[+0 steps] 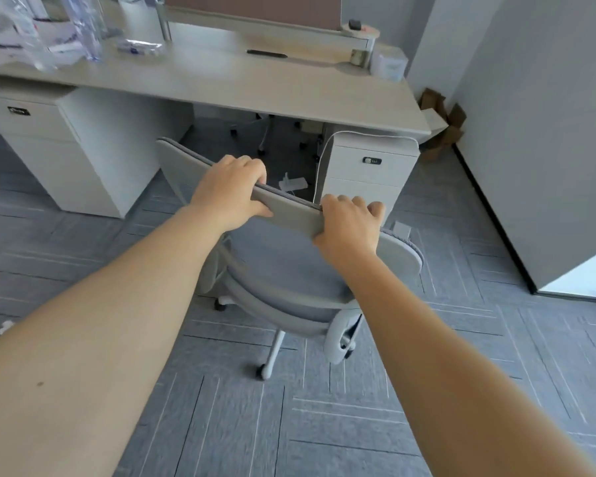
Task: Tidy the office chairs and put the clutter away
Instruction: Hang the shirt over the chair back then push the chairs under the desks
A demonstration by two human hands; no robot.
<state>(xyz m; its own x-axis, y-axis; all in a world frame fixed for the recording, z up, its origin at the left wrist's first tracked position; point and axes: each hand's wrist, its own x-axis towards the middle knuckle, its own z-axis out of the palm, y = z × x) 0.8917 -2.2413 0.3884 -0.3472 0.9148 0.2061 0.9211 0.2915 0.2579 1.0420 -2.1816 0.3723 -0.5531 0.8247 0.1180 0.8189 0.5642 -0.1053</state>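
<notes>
A grey office chair (283, 270) on white castor legs stands in front of the desk (221, 84), its backrest toward me. My left hand (231, 191) grips the top edge of the backrest, fingers curled over it. My right hand (350, 223) grips the same edge further right. The seat faces the gap under the desk. Clutter sits on the desk's left end: plastic bottles (86, 29), clear wrappers and papers (140, 46). A black pen-like object (266, 54) lies mid-desk.
White drawer units stand under the desk at left (59, 146) and right (369, 173). A white cable and charger (291, 184) lie on the floor beneath. Cardboard pieces (443, 122) lean in the right corner. A grey wall (530, 132) stands at right.
</notes>
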